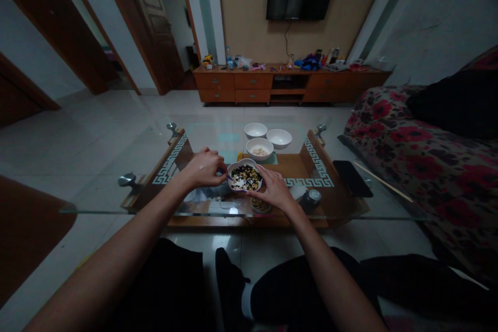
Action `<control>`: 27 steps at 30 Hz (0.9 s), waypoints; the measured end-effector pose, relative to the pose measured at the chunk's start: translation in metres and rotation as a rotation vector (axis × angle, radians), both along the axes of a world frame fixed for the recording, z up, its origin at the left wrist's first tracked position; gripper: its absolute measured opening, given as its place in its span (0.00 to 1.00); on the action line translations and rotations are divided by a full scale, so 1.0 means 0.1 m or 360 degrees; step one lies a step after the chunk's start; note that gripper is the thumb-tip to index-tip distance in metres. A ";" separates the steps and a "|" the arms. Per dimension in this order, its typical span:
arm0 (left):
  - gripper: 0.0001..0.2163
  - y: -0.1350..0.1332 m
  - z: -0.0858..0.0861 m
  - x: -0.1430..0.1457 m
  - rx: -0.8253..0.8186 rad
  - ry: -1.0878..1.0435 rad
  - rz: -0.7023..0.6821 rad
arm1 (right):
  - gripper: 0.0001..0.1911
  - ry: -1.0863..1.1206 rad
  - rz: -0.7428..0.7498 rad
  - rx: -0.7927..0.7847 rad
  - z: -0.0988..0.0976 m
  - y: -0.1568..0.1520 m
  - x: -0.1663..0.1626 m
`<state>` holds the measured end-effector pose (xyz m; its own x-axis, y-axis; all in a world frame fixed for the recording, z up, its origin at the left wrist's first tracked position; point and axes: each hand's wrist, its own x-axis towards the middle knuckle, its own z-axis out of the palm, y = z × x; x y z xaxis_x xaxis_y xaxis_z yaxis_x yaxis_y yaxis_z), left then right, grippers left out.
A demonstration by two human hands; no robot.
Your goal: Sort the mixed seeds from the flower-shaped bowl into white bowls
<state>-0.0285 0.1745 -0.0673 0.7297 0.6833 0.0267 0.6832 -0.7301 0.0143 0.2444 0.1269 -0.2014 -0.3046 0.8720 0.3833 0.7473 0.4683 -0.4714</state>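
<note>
A white bowl (245, 177) of mixed dark and pale beans stands on the glass table (116, 202) right in front of me. My left hand (204, 167) is curled at the bowl's left rim, its fingers closed at the edge; what they pinch is too small to make out. My right hand (274, 188) rests against the bowl's right side, fingers bent around its rim. Behind it sit three more white bowls: one with pale pieces (259, 148), and two that look bare inside (256, 130) (279, 138).
A black phone (352, 178) and a thin stick (383, 181) lie on the glass at the right. A small jar (310, 199) and dish show on the shelf under the glass. A flowered sofa (420, 161) flanks the right; a wooden TV cabinet (284, 83) stands at the far wall.
</note>
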 end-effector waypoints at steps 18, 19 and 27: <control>0.10 0.04 -0.09 0.13 -0.0037 0.0169 -0.0017 | 0.51 -0.0015 -0.0024 -0.0015 0.02 -0.01 0.01; 0.10 0.04 -0.10 0.13 -0.0048 0.0158 -0.0020 | 0.51 -0.0019 -0.0024 -0.0014 0.02 -0.01 0.01; 0.09 0.01 -0.02 0.15 -0.0025 0.0128 -0.0005 | 0.51 -0.0024 -0.0035 -0.0030 0.01 -0.01 0.01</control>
